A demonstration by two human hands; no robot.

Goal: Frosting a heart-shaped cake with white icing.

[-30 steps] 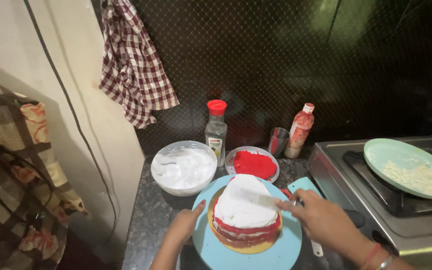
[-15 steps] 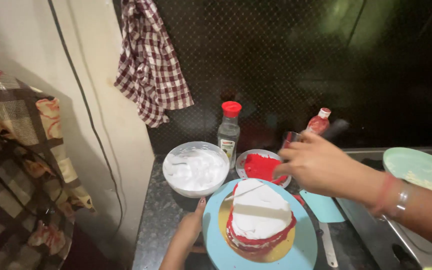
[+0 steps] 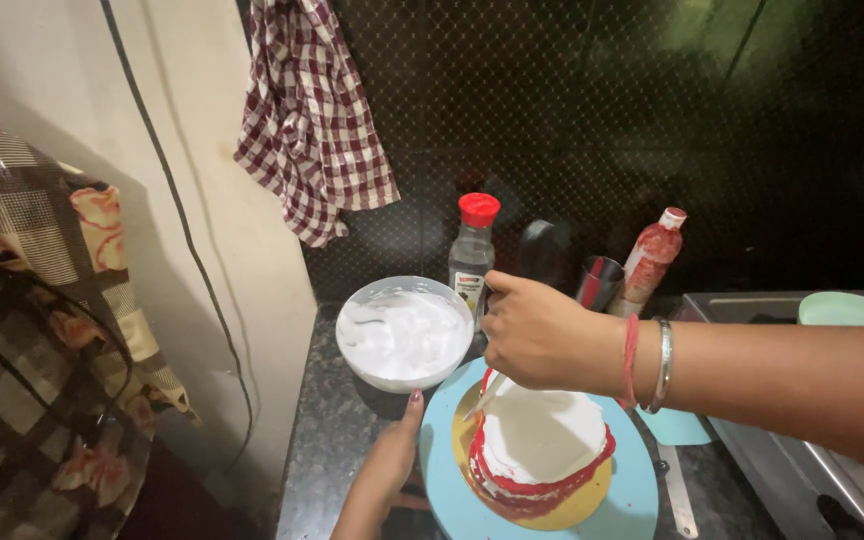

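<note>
A round cake [image 3: 542,440] with white cream on top and red layers sits on a gold board on a light blue plate [image 3: 632,490]. My right hand [image 3: 542,335] hovers over the cake's far-left edge, shut on a palette knife whose dark handle [image 3: 545,250] sticks up behind the hand. Its pale blade [image 3: 487,393] slants down to the cake's rim. Just left of the hand stands a white bowl of whipped cream [image 3: 402,335]. My left hand [image 3: 387,465] rests against the plate's left rim, fingers straight.
Behind stand a clear bottle with a red cap [image 3: 472,250], a steel cup [image 3: 600,282] and a red squeeze bottle [image 3: 652,255]. A checked cloth [image 3: 312,120] hangs on the wall. A stove [image 3: 812,460] with a green plate [image 3: 852,308] is at right. A knife [image 3: 677,490] lies on the counter.
My right hand went from the cake's right side up to the small red bowl, then left over the cake's back edge by the cream bowl. My left hand stayed on the plate.
</note>
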